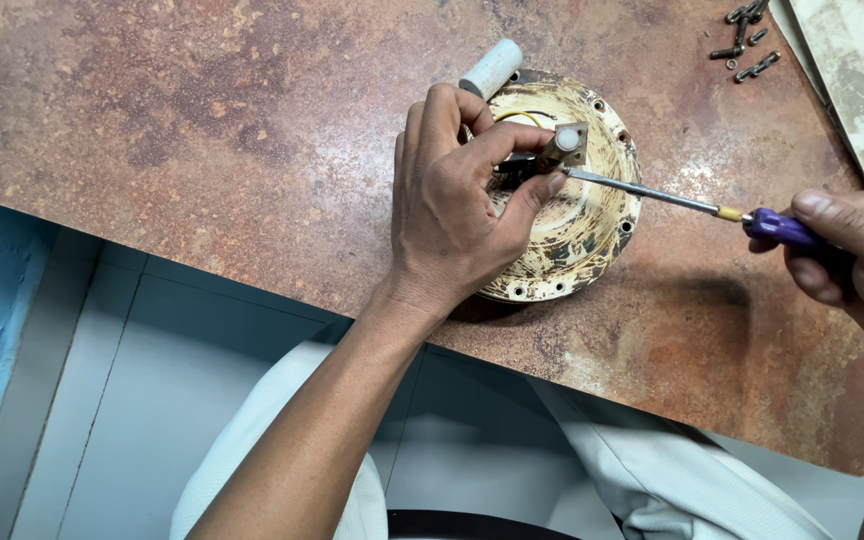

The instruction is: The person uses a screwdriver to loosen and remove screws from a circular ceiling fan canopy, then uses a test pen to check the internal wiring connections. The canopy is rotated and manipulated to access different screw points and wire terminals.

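A round, dirty cream-coloured metal housing (pixel 592 235) with screw holes around its rim lies on the rust-brown table (pixel 202 130). My left hand (pixel 452 210) rests over it and pinches a small square metal part (pixel 564 145) at its centre between thumb and fingers. My right hand (pixel 852 260) grips the purple handle of a screwdriver (pixel 672 200). Its thin shaft reaches left, and the tip meets the square part beside my left thumb. A white cylinder (pixel 492 68) sticks out from behind the housing at the upper left.
Several dark screws (pixel 747 40) lie loose at the table's top right, beside a worn pale board (pixel 862 80). The table's front edge runs diagonally above my lap in white clothing (pixel 282 430). A grey tiled floor and a blue wall show at the lower left.
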